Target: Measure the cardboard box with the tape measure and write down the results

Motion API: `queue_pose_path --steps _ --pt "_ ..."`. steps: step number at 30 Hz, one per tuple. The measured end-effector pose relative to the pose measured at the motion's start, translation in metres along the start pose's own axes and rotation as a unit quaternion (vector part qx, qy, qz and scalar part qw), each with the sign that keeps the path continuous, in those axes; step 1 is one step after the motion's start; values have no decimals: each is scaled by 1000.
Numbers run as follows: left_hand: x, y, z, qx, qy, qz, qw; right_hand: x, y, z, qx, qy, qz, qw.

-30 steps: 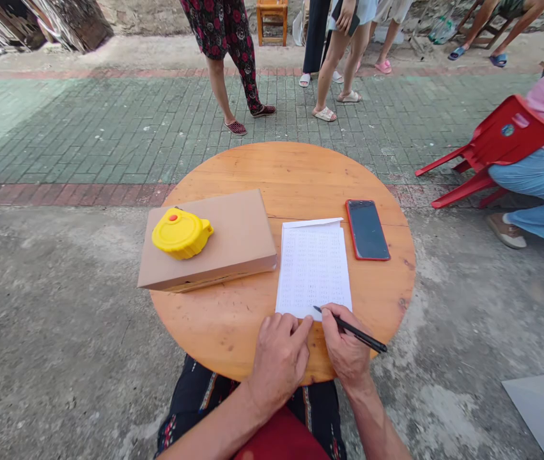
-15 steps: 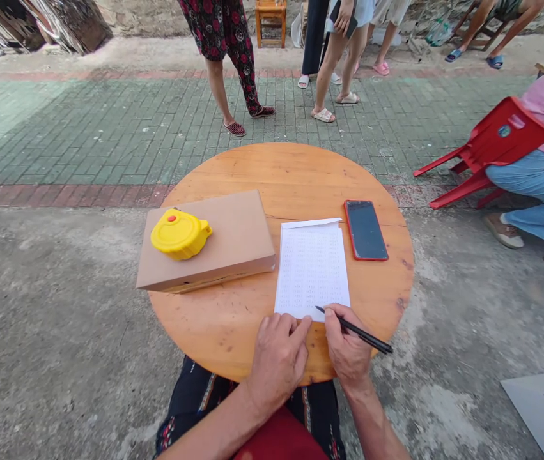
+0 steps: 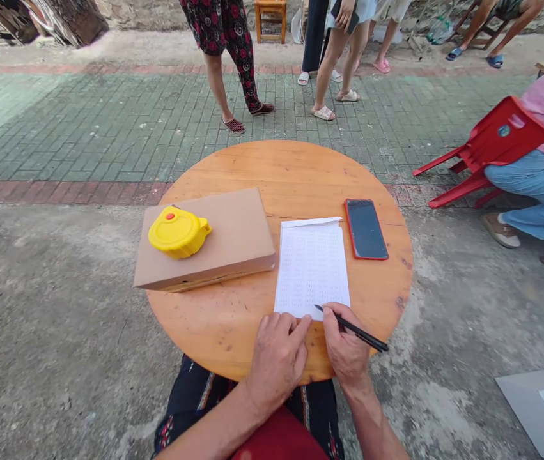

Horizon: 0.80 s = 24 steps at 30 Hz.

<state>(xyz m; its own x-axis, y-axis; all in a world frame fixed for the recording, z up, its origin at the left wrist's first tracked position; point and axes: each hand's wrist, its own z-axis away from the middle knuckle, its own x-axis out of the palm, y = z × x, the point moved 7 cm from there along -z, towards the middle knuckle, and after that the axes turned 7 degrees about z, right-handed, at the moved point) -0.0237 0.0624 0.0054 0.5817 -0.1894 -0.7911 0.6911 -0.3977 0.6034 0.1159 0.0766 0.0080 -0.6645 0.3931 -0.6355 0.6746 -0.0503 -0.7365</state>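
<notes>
A white sheet of paper [image 3: 312,268] covered in small print lies on the round wooden table [image 3: 252,172]. My right hand [image 3: 346,350] grips a black pen [image 3: 353,329], its tip resting on the sheet's near edge. My left hand [image 3: 277,358] lies flat beside it, fingers stretched and pressing the paper's bottom edge. A red phone [image 3: 365,229] lies right of the sheet. To the left sits a brown cardboard box [image 3: 231,239] with a yellow tape measure [image 3: 176,231] on top.
A person in blue trousers sits on a red plastic chair [image 3: 492,144] at the right. Several people stand on the brick paving beyond the table, near a small wooden stool [image 3: 272,19]. A grey board [image 3: 535,409] lies on the concrete at bottom right.
The pen tip has shifted very slightly along the sheet's bottom edge. The left hand stays put. The view has drifted a little.
</notes>
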Motion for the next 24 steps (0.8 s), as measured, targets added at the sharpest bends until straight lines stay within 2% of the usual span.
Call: queue_pose_path --steps 13,16,19,22,24 --pt "-1 -1 -1 2 2 3 1000 1 5 2 10 -15 -18 1000" --pt "-1 -1 0 2 3 4 1000 2 13 7 42 -15 -73 996" --pt "0 -1 0 2 2 2 1000 -1 22 12 80 19 -117 990" --pt "1 -1 -1 2 3 -1 1000 -9 18 9 50 42 -88 994" --pt "-1 -1 -1 5 7 -1 1000 -16 8 1 -16 39 -28 999"
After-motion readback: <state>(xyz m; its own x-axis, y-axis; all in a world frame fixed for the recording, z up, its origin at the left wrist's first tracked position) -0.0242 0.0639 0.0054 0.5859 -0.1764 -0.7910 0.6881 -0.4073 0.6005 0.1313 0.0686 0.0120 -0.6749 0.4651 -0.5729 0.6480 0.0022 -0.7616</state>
